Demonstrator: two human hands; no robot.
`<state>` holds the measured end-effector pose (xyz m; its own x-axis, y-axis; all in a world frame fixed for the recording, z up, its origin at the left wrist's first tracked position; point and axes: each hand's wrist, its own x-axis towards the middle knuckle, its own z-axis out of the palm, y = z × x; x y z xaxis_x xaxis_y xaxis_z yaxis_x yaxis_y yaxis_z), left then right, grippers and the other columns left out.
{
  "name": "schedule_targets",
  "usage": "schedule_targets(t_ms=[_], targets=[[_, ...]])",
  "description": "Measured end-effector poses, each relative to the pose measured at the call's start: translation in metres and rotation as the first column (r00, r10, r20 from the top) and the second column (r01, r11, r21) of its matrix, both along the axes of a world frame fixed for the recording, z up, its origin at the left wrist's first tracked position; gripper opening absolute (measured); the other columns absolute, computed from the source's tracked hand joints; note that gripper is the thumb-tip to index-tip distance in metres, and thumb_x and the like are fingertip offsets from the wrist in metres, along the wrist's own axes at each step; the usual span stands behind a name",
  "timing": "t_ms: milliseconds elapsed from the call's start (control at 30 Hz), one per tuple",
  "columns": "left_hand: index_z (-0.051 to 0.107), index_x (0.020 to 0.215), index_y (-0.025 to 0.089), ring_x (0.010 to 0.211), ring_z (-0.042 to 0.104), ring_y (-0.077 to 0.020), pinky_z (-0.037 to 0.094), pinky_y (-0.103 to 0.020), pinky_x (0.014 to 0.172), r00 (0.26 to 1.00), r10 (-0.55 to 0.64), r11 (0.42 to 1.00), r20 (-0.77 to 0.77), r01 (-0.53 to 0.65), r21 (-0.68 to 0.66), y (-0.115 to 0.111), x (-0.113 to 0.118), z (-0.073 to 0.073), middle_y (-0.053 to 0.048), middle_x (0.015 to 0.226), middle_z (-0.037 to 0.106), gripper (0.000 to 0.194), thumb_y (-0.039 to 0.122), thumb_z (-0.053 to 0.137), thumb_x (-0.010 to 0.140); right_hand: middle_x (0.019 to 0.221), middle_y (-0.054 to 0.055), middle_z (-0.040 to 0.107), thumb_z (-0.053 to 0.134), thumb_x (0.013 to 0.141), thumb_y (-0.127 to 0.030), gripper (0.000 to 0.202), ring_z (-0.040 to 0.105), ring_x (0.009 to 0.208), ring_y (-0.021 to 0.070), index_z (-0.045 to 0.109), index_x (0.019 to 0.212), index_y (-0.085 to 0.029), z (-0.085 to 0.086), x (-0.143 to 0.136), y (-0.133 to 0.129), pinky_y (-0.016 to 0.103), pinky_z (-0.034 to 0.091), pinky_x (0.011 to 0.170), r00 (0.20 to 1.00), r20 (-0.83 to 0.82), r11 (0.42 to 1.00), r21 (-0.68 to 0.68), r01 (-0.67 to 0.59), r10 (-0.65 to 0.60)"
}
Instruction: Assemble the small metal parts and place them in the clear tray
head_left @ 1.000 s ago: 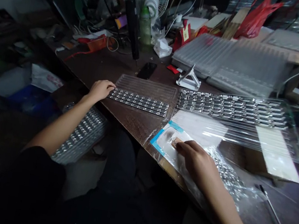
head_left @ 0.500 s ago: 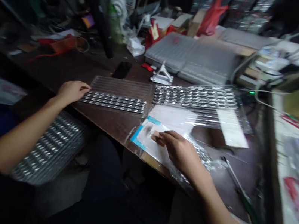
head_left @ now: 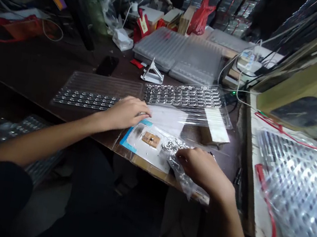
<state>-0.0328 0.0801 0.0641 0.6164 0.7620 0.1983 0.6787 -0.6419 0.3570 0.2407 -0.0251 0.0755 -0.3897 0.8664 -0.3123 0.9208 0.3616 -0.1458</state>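
In the middle of the frame, the left hand (head_left: 128,111) hung above the counter (head_left: 41,60), its fingers bent and close together near the upper edge of a white sheet (head_left: 152,158); whether they pinched anything I could not tell. Right of centre, the right hand (head_left: 203,167) was curled narrowly at a clear plastic bag (head_left: 186,181), its fingertips beside a heap of small shiny metal parts (head_left: 174,145); what it held, if anything, was hidden. A brown block (head_left: 151,139) lay on the sheet between the two hands, a small round dark spot at its middle, with blue tape (head_left: 126,141) along the sheet's left side. Left of centre lay a clear tray (head_left: 104,82), its lower part lined with rows of metal pieces; a second tray (head_left: 173,115), filled along its upper part, lay right of centre. A white stand (head_left: 153,74) and a phone (head_left: 107,65) sat farther up the frame
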Motion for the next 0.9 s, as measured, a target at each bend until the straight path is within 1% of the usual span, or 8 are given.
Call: schedule_targets(t_ms=[133, 267, 333, 433, 500, 567, 700, 900], targets=[[0.074, 0.099, 0.023, 0.1, 0.063, -0.0229, 0.044, -0.039, 0.094, 0.998, 0.008, 1.0, 0.059, -0.01, 0.025, 0.021, 0.04, -0.018, -0.005, 0.105, 0.072, 0.023, 0.022, 0.053, 0.091, 0.079, 0.015, 0.073, 0.055, 0.09, -0.019, 0.018, 0.072, 0.072, 0.0298, 0.07, 0.08, -0.018, 0.006, -0.005, -0.008, 0.032, 0.039, 0.055, 0.965, 0.249, 0.997, 0.024, 0.078, -0.081], [0.073, 0.1, 0.021, 0.103, 0.061, -0.0237, 0.044, -0.039, 0.097, 0.991, 0.096, 0.994, 0.092, -0.1, 0.037, 0.054, 0.063, -0.027, -0.007, 0.107, 0.071, 0.022, 0.019, 0.054, 0.09, 0.111, 0.018, 0.071, 0.053, 0.092, -0.023, 0.023, 0.073, 0.078, 0.031, 0.066, 0.109, -0.015, 0.003, -0.009, -0.02, 0.033, 0.044, 0.054, 0.953, 0.271, 0.99, 0.078, 0.117, -0.134], [0.073, 0.102, 0.021, 0.104, 0.06, -0.024, 0.044, -0.039, 0.098, 0.988, 0.128, 0.989, 0.084, -0.133, 0.06, 0.065, 0.064, -0.027, -0.007, 0.108, 0.07, 0.023, 0.019, 0.053, 0.091, 0.131, 0.019, 0.063, 0.052, 0.093, -0.025, 0.033, 0.073, 0.076, 0.0285, 0.058, 0.124, -0.015, -0.001, -0.009, -0.024, 0.033, 0.045, 0.053, 0.956, 0.249, 0.985, 0.117, 0.129, -0.155], [0.073, 0.104, 0.02, 0.103, 0.061, -0.0258, 0.044, -0.04, 0.097, 0.975, 0.223, 0.97, 0.018, -0.223, 0.1, 0.072, 0.047, -0.025, -0.009, 0.108, 0.07, 0.023, 0.02, 0.056, 0.089, 0.149, 0.018, 0.048, 0.052, 0.093, -0.023, 0.041, 0.073, 0.076, 0.0238, 0.05, 0.134, -0.019, -0.006, -0.01, -0.027, 0.032, 0.046, 0.054, 0.97, 0.2, 0.984, 0.141, 0.108, -0.135], [0.074, 0.102, 0.019, 0.101, 0.062, -0.0274, 0.045, -0.041, 0.095, 0.952, 0.298, 0.951, -0.063, -0.291, 0.101, 0.073, 0.031, -0.024, -0.01, 0.105, 0.071, 0.021, 0.021, 0.06, 0.086, 0.147, 0.015, 0.05, 0.053, 0.093, -0.022, 0.036, 0.072, 0.082, 0.0227, 0.053, 0.129, -0.021, -0.007, -0.011, -0.026, 0.03, 0.046, 0.057, 0.984, 0.162, 0.99, 0.128, 0.057, -0.078], [0.075, 0.098, 0.018, 0.097, 0.063, -0.0277, 0.046, -0.04, 0.092, 0.932, 0.334, 0.942, -0.14, -0.326, 0.076, 0.071, 0.016, -0.025, -0.009, 0.102, 0.072, 0.019, 0.022, 0.063, 0.084, 0.132, 0.013, 0.061, 0.052, 0.094, -0.025, 0.025, 0.071, 0.084, 0.0228, 0.059, 0.118, -0.02, -0.006, -0.013, -0.024, 0.029, 0.045, 0.058, 0.986, 0.156, 0.995, 0.095, 0.04, -0.054], [0.075, 0.094, 0.02, 0.097, 0.064, -0.0255, 0.047, -0.036, 0.088, 0.934, 0.298, 0.954, -0.199, -0.3, 0.022, 0.068, 0.005, -0.031, -0.007, 0.102, 0.072, 0.016, 0.027, 0.065, 0.083, 0.101, 0.011, 0.071, 0.049, 0.097, -0.033, 0.021, 0.072, 0.083, 0.0263, 0.063, 0.1, -0.017, 0.0, -0.017, -0.021, 0.031, 0.044, 0.06, 0.953, 0.253, 0.986, 0.076, 0.15, -0.165], [0.073, 0.094, 0.019, 0.104, 0.06, -0.0272, 0.044, -0.039, 0.091, 0.951, 0.275, 0.961, -0.143, -0.275, 0.022, 0.071, 0.005, -0.04, -0.009, 0.106, 0.07, 0.015, 0.027, 0.064, 0.085, 0.101, 0.016, 0.07, 0.055, 0.094, -0.034, 0.025, 0.069, 0.094, 0.0317, 0.063, 0.103, -0.012, 0.001, -0.021, -0.023, 0.035, 0.047, 0.069, 0.925, 0.321, 0.978, 0.083, 0.189, -0.206]])
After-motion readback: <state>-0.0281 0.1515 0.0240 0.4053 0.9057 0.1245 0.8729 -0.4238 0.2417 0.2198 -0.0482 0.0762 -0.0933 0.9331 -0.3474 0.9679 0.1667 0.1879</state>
